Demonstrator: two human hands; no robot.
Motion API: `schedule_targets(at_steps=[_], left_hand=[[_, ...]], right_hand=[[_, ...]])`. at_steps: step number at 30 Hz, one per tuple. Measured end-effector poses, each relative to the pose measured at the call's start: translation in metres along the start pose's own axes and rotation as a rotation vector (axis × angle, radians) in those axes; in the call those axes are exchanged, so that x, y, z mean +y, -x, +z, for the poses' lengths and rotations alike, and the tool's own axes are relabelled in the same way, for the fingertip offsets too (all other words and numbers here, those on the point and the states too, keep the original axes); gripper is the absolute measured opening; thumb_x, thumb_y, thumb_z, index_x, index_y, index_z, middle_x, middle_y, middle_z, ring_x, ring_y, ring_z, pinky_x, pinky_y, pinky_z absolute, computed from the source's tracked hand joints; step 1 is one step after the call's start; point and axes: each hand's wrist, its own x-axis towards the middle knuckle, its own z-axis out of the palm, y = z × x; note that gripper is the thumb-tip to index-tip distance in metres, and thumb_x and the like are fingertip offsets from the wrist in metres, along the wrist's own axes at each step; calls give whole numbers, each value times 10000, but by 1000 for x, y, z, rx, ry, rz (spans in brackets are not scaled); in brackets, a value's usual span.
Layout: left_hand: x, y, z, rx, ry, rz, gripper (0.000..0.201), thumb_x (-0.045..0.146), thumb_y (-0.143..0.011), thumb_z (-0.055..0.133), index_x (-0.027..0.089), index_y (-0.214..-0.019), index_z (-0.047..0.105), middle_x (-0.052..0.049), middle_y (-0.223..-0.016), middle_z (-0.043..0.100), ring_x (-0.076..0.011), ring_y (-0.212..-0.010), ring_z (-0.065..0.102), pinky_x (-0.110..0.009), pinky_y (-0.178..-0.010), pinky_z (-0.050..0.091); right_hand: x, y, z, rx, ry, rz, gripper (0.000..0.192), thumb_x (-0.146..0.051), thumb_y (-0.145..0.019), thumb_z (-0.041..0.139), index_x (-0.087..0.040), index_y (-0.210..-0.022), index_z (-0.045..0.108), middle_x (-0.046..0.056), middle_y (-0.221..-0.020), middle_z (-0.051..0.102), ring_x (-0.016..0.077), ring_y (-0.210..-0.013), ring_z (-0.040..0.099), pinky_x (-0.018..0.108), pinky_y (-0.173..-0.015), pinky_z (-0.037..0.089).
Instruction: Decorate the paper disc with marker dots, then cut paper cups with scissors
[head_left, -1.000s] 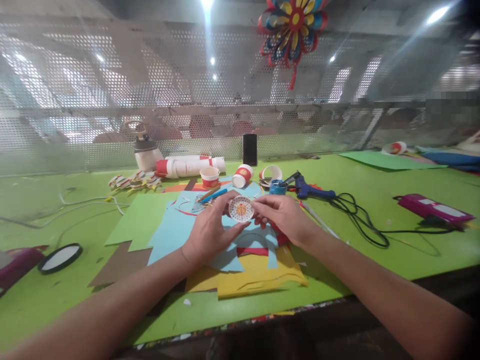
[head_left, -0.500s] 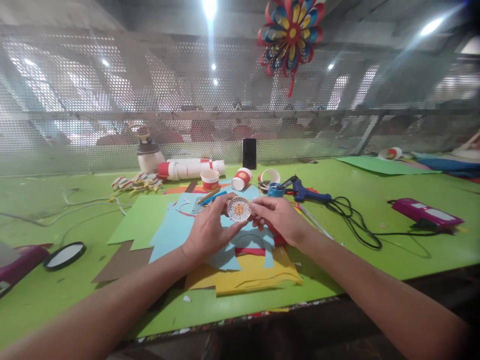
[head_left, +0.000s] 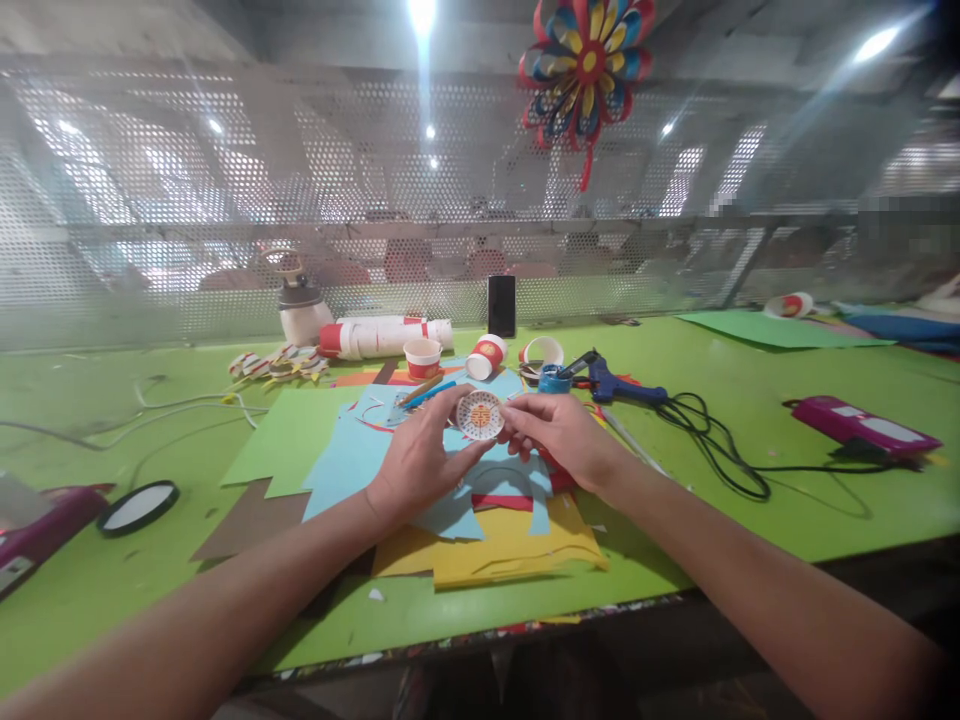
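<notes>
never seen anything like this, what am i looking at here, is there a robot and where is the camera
There is no robot: these are a person's own bare hands. The camera is worn on their head, looking forward and down, so the forearms reach in from below. The left hand holds a small round patterned piece between thumb and fingers. The right hand has its fingertips at the edge; whether they pinch it is hard to tell. On the green table lie blue paper and yellow paper, with an upright paper cup and a glue gun beyond.
</notes>
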Motion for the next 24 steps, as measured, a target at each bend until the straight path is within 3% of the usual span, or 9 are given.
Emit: schedule_targets(at_steps=[8, 17, 24], left_hand=[[1, 0, -1, 14, -37, 54, 525, 305, -862, 643, 192, -1320, 413, -140, -1263, 600, -268, -1120, 590, -428, -910, 522], [0, 0, -1, 63, -37, 76, 512, 265, -860, 641, 202, -1303, 393, -132, -1218, 608, -238, -1043, 625, -382, -847, 546], [0, -2, -3, 65, -13, 75, 514, 228, -852, 650, 216, -1297, 395, -122, -1227, 606, -245, -1095, 609, -412, -904, 532]], right_hand=[[-2, 1, -1, -1, 96, -60, 251, -415, -812, 648, -167, -799, 679, 24, -683, 653, 121, -567, 575, 274, -517, 465], [4, 2, 2, 44, 237, -193, 212, -372, -849, 601, -178, -890, 679, 34, -752, 681, 142, -607, 589, 283, -557, 478], [3, 5, 7, 94, 341, -278, 182, -340, -857, 610, -177, -891, 685, 39, -749, 688, 156, -634, 595, 298, -604, 491]])
